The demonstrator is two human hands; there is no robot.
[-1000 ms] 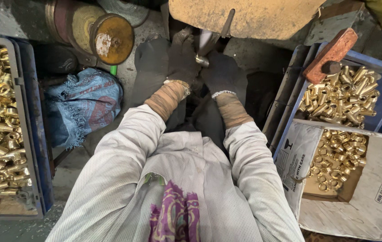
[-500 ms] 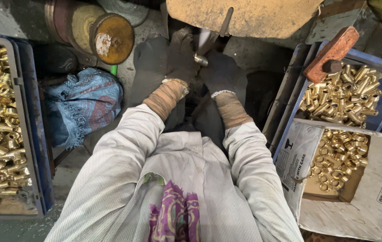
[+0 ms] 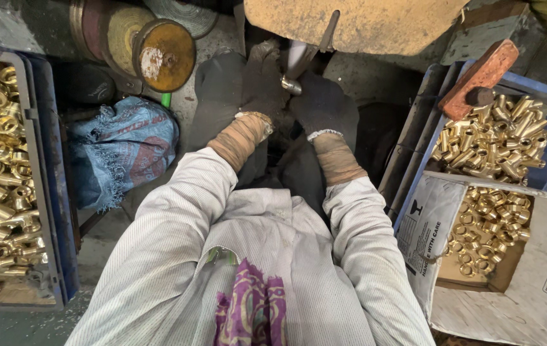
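Note:
Both my hands wear dark gloves with tan wrist wraps. My left hand (image 3: pixel 262 83) and my right hand (image 3: pixel 324 106) are closed together on a small shiny metal fitting (image 3: pixel 294 70). They press it up against the underside of a large tan buffing wheel (image 3: pixel 356 22) at the top of the view. My pale striped sleeves fill the lower middle.
A grey crate (image 3: pixel 30 115) of brass fittings lies at left. A blue crate (image 3: pixel 542 86) and a cardboard box (image 3: pixel 542 282) of brass fittings sit at right, with a reddish wooden block (image 3: pixel 478 77) on the blue crate. Spare buffing discs (image 3: pixel 164 54) and a blue woven sack (image 3: pixel 126 147) lie at upper left.

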